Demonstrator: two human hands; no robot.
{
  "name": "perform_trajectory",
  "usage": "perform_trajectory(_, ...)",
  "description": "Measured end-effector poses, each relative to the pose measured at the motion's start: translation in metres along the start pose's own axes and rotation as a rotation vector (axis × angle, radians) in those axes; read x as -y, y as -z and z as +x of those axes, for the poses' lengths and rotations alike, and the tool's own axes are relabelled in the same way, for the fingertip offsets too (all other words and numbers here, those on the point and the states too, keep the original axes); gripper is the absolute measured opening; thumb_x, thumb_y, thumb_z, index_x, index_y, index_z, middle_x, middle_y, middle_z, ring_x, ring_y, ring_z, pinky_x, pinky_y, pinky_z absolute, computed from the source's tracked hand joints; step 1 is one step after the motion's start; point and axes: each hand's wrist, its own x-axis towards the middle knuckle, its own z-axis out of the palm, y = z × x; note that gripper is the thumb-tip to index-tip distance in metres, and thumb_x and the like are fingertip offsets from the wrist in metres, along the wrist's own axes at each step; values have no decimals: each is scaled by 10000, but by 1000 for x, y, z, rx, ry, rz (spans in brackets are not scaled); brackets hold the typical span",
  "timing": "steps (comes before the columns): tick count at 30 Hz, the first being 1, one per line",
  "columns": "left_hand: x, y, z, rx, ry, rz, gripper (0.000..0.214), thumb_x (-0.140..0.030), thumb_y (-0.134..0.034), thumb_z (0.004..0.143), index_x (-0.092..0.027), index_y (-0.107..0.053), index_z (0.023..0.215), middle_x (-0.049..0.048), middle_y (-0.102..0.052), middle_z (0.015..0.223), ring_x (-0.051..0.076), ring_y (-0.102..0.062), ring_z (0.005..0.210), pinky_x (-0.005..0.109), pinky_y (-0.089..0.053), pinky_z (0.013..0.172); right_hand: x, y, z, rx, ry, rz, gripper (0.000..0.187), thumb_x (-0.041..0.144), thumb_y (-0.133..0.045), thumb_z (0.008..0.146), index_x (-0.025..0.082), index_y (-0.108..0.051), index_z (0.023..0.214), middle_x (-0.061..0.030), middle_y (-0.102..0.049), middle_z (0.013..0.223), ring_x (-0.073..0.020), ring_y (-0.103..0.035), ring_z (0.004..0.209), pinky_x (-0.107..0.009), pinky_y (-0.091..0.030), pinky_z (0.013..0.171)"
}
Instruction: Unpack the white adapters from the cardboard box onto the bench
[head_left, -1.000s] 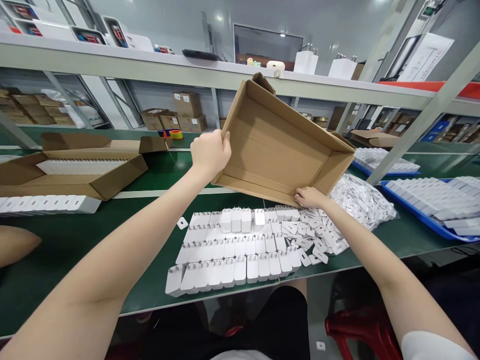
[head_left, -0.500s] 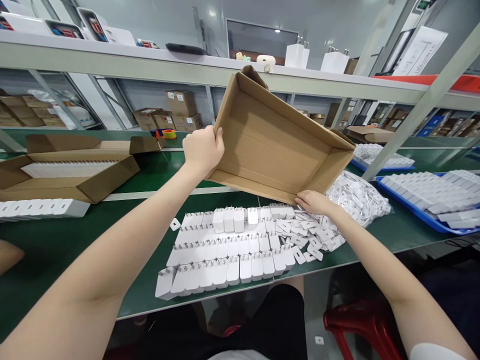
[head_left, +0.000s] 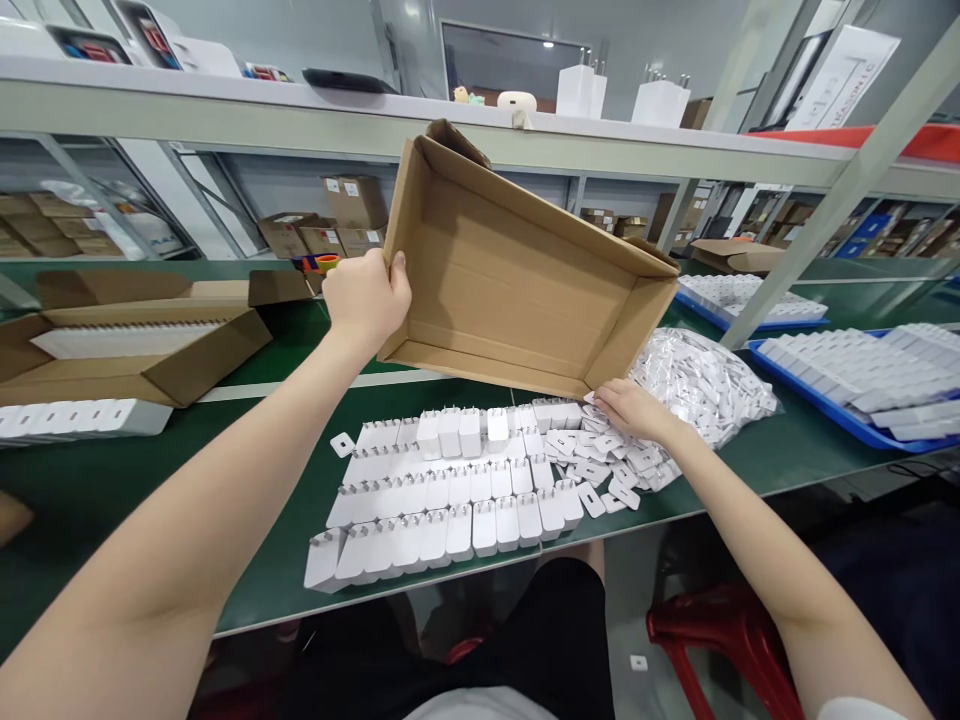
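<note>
My left hand [head_left: 366, 296] grips the left wall of an empty brown cardboard box [head_left: 510, 275], which is tilted up with its open side toward me. At the box's lower right corner my right hand [head_left: 628, 408] has its fingers tucked under the edge, holding it. Below the box, rows of white plug adapters [head_left: 450, 500] lie on the green table [head_left: 135, 470], with a loose pile of adapters [head_left: 600, 462] under my right hand.
A heap of clear plastic bags [head_left: 701, 380] lies right of the box. Blue trays [head_left: 855, 385] of white parts stand at the right. An open carton [head_left: 135, 345] of white parts sits at the left, a row of adapters [head_left: 75, 418] before it. A red stool [head_left: 720, 640] is below.
The box has shifted left and a little up in both hands, tilting more toward me. My view has drifted with it.
</note>
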Motion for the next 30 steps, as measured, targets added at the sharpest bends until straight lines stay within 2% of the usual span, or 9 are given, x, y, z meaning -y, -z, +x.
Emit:
perform_trajectory(5,12,1,4,-1,42,21,535,-403,-274,970,-32,-656,1022,260,-689,951,409,-664,942,469,-496,763,-3,-8,-5,-33,57,-29,326,258,-328,1030,139,-623,959,-124,-638,917,-255,-558,866,-386,-410,821)
perform_trajectory(12,37,-8,13,5,137,-18,497,-404,-303,958,-53,-652,999,251,-680,961,389,-644,964,482,-489,809,-5,-14,-7,-67,94,-17,292,250,-354,1018,151,-616,935,-115,-637,894,-251,-562,877,-386,-446,822)
perform_trajectory(15,50,-12,18,55,214,-83,451,-398,-359,947,-55,-650,979,240,-674,1010,374,-627,997,488,-481,845,-6,-10,-7,-127,69,4,268,245,-369,1012,155,-614,952,-119,-647,932,-254,-577,908,-390,-471,830)
perform_trajectory(18,69,-19,23,131,285,-166,378,-383,-452,914,-59,-646,894,186,-674,977,333,-614,1007,469,-480,872,-2,-2,-18,-233,10,23,233,232,-392,999,159,-613,985,-135,-653,1021,-269,-591,972,-418,-487,869)
perform_trajectory(21,94,-31,26,179,349,-243,307,-371,-554,850,-78,-623,788,132,-653,851,312,-616,960,454,-495,840,19,8,-47,-388,-73,36,196,201,-423,978,170,-606,1044,-147,-644,1097,-283,-593,1055,-449,-491,920)
perform_trajectory(24,120,-46,24,239,441,-345,283,-378,-630,781,-102,-595,727,79,-588,638,286,-621,795,433,-521,700,58,8,-95,-564,-163,61,182,150,-486,941,187,-601,1078,-144,-647,1106,-286,-606,1066,-468,-502,923)
perform_trajectory(27,133,-51,15,310,468,-420,363,-460,-620,785,-98,-597,760,25,-472,474,253,-580,606,409,-511,537,106,-12,-155,-701,-323,150,236,87,-547,893,224,-622,1071,-108,-669,1074,-273,-640,1007,-472,-515,905)
perform_trajectory(30,118,-47,-1,390,318,-439,501,-570,-507,863,-83,-612,913,-14,-410,453,243,-549,568,430,-513,501,158,-50,-217,-751,-579,228,201,108,-565,884,239,-632,1021,-92,-679,1012,-264,-657,944,-461,-532,861)
